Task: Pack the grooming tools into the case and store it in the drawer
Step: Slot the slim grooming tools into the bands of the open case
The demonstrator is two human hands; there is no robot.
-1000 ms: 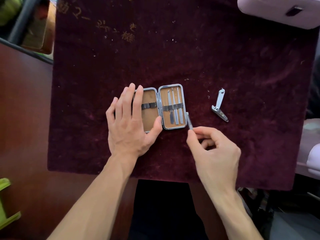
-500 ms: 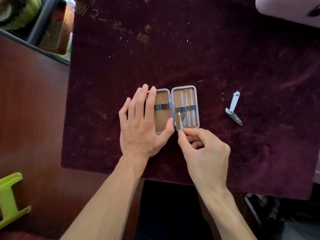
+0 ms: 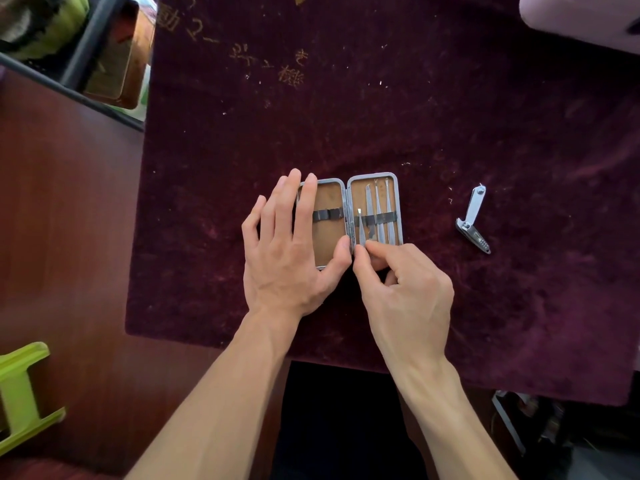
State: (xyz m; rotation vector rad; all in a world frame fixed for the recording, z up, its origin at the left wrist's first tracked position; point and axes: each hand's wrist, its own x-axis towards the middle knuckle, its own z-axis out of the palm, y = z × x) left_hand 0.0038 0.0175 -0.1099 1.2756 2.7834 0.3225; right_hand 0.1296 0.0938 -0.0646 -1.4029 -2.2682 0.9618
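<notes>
A small metal-rimmed grooming case lies open on the dark purple velvet cloth. Its right half holds three slim steel tools under an elastic band. My left hand lies flat on the empty left half, thumb at the hinge. My right hand pinches the lower end of a slim steel tool that sits partly under the band, at the left of the right half. A nail clipper with its lever raised lies on the cloth to the right of the case.
The cloth covers a dark wooden table. A pale lilac box sits at the far right corner. A green plastic object is at the lower left. Clutter lies beyond the table's left edge.
My right hand carried the slim tool from beside the case into its right half and slid it up under the band. My left hand stayed on the left half.
</notes>
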